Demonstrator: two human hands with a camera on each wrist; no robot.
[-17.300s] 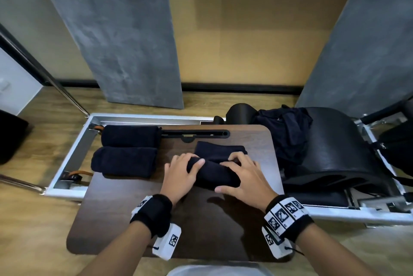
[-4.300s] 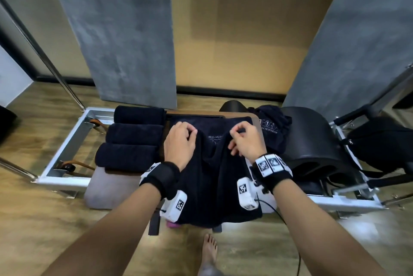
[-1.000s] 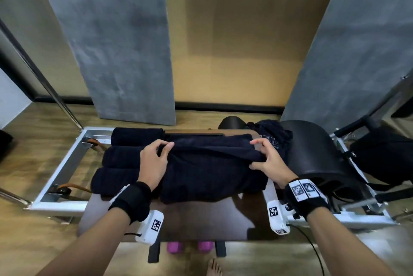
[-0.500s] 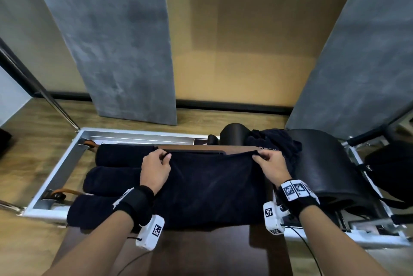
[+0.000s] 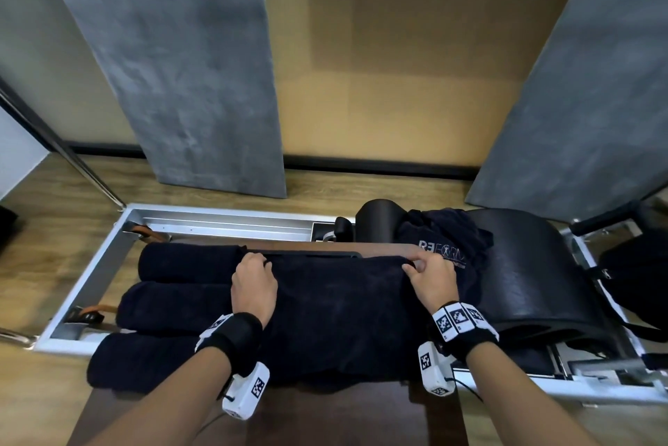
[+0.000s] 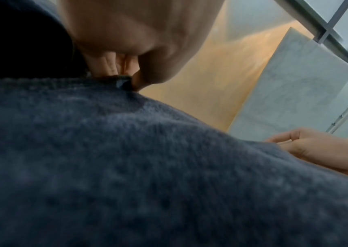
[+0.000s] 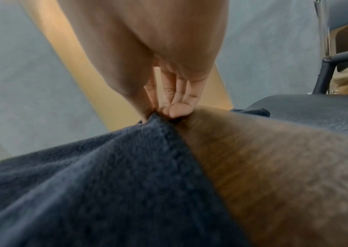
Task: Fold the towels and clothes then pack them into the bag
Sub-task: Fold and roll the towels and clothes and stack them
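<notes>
Towel [image 5: 339, 315] flatter; corners still pinched.

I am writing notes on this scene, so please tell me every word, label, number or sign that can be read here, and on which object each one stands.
"REFORM", partly readable: pale print on the dark garment heaped on the black curved pad; its last letters are hidden by the right hand.
A smaller line under that print: too small to read.
Wrist bands and wrist cameras: black-and-white square marker patterns only, no words.
Both wrist views: no text.
</notes>
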